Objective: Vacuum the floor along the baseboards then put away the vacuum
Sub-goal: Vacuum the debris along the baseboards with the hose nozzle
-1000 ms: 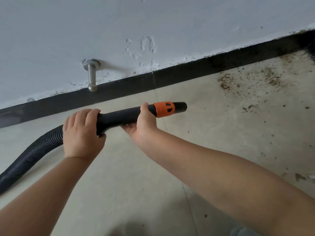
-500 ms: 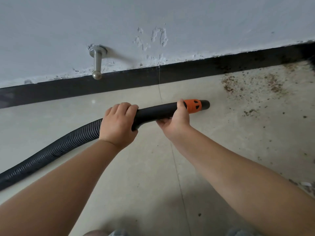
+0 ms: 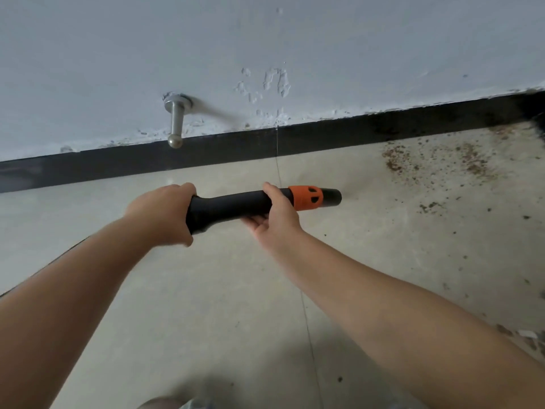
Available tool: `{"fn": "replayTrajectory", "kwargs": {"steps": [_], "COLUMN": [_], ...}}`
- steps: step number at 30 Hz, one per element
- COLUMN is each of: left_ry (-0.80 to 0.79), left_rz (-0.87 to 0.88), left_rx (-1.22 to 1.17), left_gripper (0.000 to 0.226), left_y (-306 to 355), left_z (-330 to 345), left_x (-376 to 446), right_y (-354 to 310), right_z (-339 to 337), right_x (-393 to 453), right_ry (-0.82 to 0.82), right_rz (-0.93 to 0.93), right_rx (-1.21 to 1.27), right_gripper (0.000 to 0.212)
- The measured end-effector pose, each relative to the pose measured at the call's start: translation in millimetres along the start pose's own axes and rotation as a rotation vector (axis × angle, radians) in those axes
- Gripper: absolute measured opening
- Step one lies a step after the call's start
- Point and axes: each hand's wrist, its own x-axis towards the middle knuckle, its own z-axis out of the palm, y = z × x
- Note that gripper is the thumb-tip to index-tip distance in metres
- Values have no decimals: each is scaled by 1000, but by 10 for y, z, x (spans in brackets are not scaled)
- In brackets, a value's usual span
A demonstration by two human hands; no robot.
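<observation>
- Fingers of left hand [image 3: 163, 212] wrapped over rear of black vacuum nozzle tube [image 3: 233, 203]; right hand [image 3: 277, 219] cupping it from beneath, thumb on top, just behind orange collar [image 3: 306, 197].
- Tube held level above tile floor [image 3: 206, 305], near black baseboard [image 3: 236, 146], mouth aimed right toward scattered brown debris [image 3: 436, 160].
- Likely rigid, light, smooth plastic; two-handed hold suits steering.

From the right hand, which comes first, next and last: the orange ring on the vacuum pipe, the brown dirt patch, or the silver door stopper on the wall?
Seen from the head camera, starting at the right hand:
1. Orange ring, right beside the hand on the pipe.
2. Silver door stopper, up on the wall to the left.
3. Brown dirt patch, on the floor far right by the baseboard.
</observation>
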Motion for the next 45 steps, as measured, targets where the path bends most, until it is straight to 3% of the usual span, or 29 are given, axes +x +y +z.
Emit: {"fn": "replayTrajectory", "kwargs": {"steps": [6,19,29,33,39,45], "left_ry": [11,-79,-161,-280,-491,-527], "left_rz": [-33,-21,144,75,-131,-204], "left_rx": [39,93,104,167,515,492], "left_gripper": [38,40,43,49,47,39], "left_y": [-243,-339,-197,-222,-383,-737], "left_z": [188,138,138,114,13,136], "left_x": [-134,-260,-129,-159,-305,-498], "right_y": [362,551,450,503,987,1387], "right_z": [-33,-85,-236,-205,34,97], "right_x": [-88,-258,-278,-276,-308,-362], "right_ry": [11,-27,3,-29,-84,-101], "right_rz": [75,95,43,61,181,277], "right_rx": [87,127,107,90,93,77], "right_gripper": [43,22,33,33,29,27]}}
